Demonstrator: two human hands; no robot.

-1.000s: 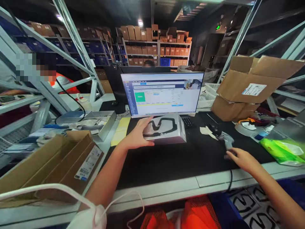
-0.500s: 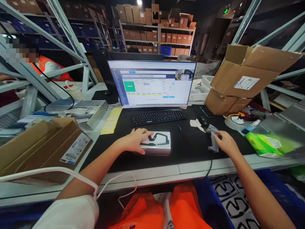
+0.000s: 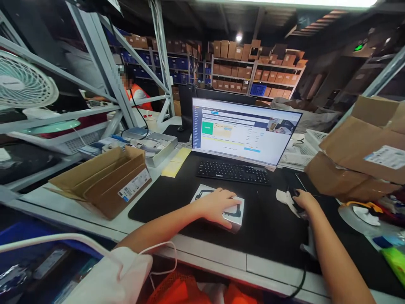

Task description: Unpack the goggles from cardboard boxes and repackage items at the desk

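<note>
My left hand (image 3: 218, 204) lies closed over a small white box (image 3: 232, 213) printed with a black outline, which rests on the black desk mat (image 3: 177, 198) in front of the keyboard (image 3: 232, 171). My right hand (image 3: 305, 202) rests on a dark mouse (image 3: 295, 196) beside a crumpled white paper (image 3: 283, 197) at the right of the mat; its fingers curl over the mouse. A barcode scanner (image 3: 311, 245) lies partly hidden under my right forearm, its cable running off the table's front edge.
A monitor (image 3: 243, 131) stands behind the keyboard. An open cardboard box (image 3: 104, 179) sits at the left, a metal tray (image 3: 160, 143) behind it, stacked cardboard boxes (image 3: 357, 156) at the right. Another person in an orange vest (image 3: 137, 95) is behind the left racking. A fan (image 3: 23, 84) is far left.
The view has swung left. My left hand set the white box down on the mat and now covers it. My right hand moved from the scanner to the mouse.
</note>
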